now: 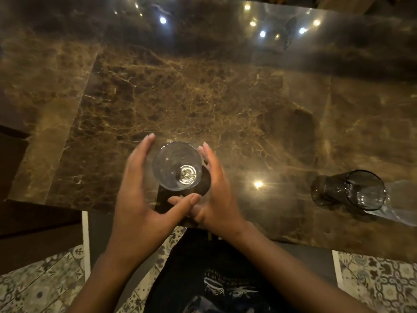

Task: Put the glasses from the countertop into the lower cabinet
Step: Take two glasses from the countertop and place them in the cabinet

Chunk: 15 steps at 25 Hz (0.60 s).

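A clear drinking glass (177, 166) stands upright on the brown marble countertop (203, 98), close to its front edge. My left hand (140, 199) curves around the glass's left side and my right hand (216, 195) around its right side. The fingers of both are spread and the thumbs cross in front of the glass. A narrow gap shows between my left fingers and the glass; my right fingers lie very near its wall. A dark smoky glass (352, 190) stands at the right of the counter, with a clear glass (401, 202) beside it, cut off by the frame edge.
Ceiling lights reflect off the polished counter. Below the front edge lie patterned floor tiles (45, 285) and my dark shirt (214, 279). Dark wooden cabinetry (33, 227) stands at the lower left, next to a white vertical edge (85, 245).
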Each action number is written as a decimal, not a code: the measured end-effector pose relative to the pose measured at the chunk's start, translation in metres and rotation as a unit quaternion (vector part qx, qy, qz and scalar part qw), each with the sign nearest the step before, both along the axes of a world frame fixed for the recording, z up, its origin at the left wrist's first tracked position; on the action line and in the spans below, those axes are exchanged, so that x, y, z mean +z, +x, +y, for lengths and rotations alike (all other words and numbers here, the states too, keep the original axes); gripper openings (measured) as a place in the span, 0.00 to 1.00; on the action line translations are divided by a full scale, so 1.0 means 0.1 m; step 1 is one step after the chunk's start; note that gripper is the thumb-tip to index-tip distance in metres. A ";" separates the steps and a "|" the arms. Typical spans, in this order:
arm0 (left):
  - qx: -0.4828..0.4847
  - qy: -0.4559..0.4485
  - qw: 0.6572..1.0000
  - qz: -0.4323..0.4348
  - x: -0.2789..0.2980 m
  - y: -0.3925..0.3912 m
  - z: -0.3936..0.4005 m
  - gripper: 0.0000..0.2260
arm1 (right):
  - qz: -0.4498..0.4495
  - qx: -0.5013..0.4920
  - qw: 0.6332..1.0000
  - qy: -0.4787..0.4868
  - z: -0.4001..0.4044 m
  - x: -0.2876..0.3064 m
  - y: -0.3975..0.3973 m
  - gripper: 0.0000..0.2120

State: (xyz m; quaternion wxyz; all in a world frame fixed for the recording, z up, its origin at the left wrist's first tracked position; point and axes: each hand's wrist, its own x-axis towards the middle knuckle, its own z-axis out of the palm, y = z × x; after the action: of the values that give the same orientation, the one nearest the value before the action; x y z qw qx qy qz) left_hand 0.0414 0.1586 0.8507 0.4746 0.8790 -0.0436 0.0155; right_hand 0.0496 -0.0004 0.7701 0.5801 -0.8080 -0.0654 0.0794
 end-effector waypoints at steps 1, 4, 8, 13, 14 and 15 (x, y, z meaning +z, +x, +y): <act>-0.018 0.039 0.997 -0.062 0.08 0.02 -0.04 0.45 | 0.005 -0.006 1.000 0.003 -0.05 0.03 -0.03 0.54; -0.106 0.040 0.978 -0.177 0.27 0.10 -0.26 0.41 | -0.017 -0.053 0.998 -0.001 -0.30 0.14 -0.14 0.49; -0.214 -0.013 0.965 -0.149 0.32 0.18 -0.67 0.35 | -0.070 -0.142 0.987 -0.002 -0.68 0.33 -0.32 0.43; -0.317 -0.032 0.941 -0.117 0.21 0.30 -1.34 0.34 | -0.131 -0.252 0.957 -0.050 -1.27 0.54 -0.60 0.39; -0.329 -0.032 0.935 -0.128 0.20 0.32 -1.46 0.33 | -0.147 -0.269 0.950 -0.063 -1.42 0.58 -0.67 0.37; -0.337 -0.030 0.930 -0.144 0.20 0.34 -1.57 0.33 | -0.164 -0.284 0.942 -0.075 -1.57 0.61 -0.74 0.34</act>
State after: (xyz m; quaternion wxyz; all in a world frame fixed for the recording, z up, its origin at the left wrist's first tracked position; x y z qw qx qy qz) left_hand 0.0759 0.0015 0.8709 0.4666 0.7861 -0.4050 -0.0173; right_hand -0.0249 -0.1575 0.8310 0.4978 -0.8359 0.0791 -0.2174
